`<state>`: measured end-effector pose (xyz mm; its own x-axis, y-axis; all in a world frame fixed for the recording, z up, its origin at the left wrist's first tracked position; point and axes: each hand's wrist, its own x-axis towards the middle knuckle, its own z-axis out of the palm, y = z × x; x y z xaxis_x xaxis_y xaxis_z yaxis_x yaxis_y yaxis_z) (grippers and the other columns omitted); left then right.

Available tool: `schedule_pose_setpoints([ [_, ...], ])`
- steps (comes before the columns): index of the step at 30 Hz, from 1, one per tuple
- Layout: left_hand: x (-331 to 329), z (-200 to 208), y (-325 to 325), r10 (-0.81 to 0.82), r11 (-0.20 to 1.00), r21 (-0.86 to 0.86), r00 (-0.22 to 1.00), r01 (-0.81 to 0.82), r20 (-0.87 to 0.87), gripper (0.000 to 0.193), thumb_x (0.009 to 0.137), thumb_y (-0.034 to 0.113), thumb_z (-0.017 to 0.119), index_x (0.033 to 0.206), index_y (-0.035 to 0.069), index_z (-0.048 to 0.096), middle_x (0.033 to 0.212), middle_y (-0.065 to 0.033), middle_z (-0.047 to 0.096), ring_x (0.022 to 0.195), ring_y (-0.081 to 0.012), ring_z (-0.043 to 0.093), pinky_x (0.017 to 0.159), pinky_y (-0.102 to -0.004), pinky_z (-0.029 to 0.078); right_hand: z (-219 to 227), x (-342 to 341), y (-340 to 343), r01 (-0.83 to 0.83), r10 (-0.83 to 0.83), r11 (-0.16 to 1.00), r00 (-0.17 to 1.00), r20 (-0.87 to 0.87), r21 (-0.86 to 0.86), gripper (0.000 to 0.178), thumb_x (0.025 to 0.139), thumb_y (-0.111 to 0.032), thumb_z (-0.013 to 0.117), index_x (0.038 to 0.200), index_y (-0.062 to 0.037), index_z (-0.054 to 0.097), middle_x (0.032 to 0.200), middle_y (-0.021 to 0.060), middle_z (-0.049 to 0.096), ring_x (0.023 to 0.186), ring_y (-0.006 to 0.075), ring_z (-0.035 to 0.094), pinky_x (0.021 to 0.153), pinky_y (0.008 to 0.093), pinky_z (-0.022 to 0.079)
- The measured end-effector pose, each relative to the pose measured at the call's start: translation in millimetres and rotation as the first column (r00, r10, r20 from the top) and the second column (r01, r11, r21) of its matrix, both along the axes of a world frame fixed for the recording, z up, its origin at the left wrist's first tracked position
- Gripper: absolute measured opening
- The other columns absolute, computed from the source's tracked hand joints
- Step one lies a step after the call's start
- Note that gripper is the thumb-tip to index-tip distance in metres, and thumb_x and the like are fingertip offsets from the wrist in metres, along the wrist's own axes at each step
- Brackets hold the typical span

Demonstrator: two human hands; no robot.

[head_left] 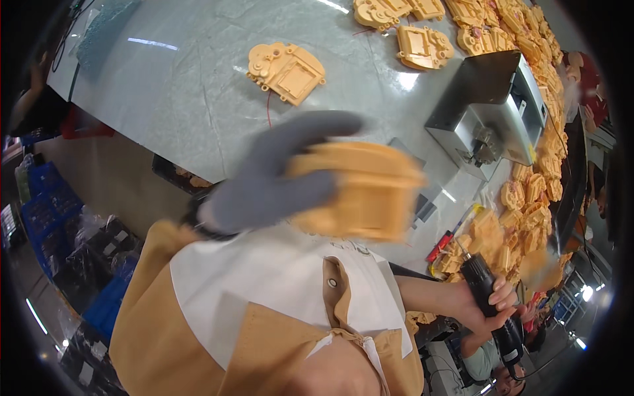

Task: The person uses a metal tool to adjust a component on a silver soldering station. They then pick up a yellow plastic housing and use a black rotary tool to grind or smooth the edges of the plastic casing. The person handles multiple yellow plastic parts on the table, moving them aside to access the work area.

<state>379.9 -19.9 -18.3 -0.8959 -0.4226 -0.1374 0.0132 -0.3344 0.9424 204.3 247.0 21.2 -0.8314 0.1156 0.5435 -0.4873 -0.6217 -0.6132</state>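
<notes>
My left hand [261,181], in a grey glove, is closed around a yellow-orange plastic housing [376,198], thumb and fingers on opposite sides. Motion blurs both, and the housing is raised close to my chest. My bare right hand [498,307] wraps round a black electric screwdriver [479,280], its thin bit angled up toward the heaped parts. On the grey table [191,86], a single similar housing [287,72] lies beyond my left hand, a thin red wire trailing from it.
A metal box-shaped dispenser [492,109] stands at the right of the table. Many more housings [528,39] crowd the right edge. A red-handled tool [438,247] lies near my right forearm. Blue crates [49,198] are at the left; other people work at the right.
</notes>
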Motion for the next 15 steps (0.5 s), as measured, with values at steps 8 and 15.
schedule_pose_setpoints([
  [8, 335, -188, -21, 0.845, 0.534, -0.66, 0.326, -0.529, 0.423, 0.045, 0.091, 0.031, 0.045, 0.122, -0.001, 0.047, 0.111, -0.0181, 0.057, 0.097, -0.0239, 0.058, 0.083, -0.034, 0.048, -43, -13, -21, -0.176, 0.161, 0.983, 0.96, 0.229, 0.047, 0.034, 0.084, -0.01, 0.05, 0.117, -0.003, 0.047, 0.067, -0.0003, 0.036, 0.057, 0.0099, 0.04, 0.062, 0.0285, 0.035],
  [15, 123, -30, -67, 0.675, -0.055, -0.989, 0.725, -0.136, -0.137, 0.052, 0.085, 0.023, 0.053, 0.131, 0.003, 0.039, 0.129, -0.0172, 0.046, 0.119, -0.0284, 0.044, 0.102, -0.0337, 0.036, -36, -2, -7, -0.02, -0.003, 0.997, 0.962, 0.274, 0.08, 0.033, 0.084, -0.011, 0.048, 0.115, -0.0028, 0.048, 0.067, -0.0016, 0.035, 0.054, 0.0093, 0.039, 0.058, 0.027, 0.034],
])
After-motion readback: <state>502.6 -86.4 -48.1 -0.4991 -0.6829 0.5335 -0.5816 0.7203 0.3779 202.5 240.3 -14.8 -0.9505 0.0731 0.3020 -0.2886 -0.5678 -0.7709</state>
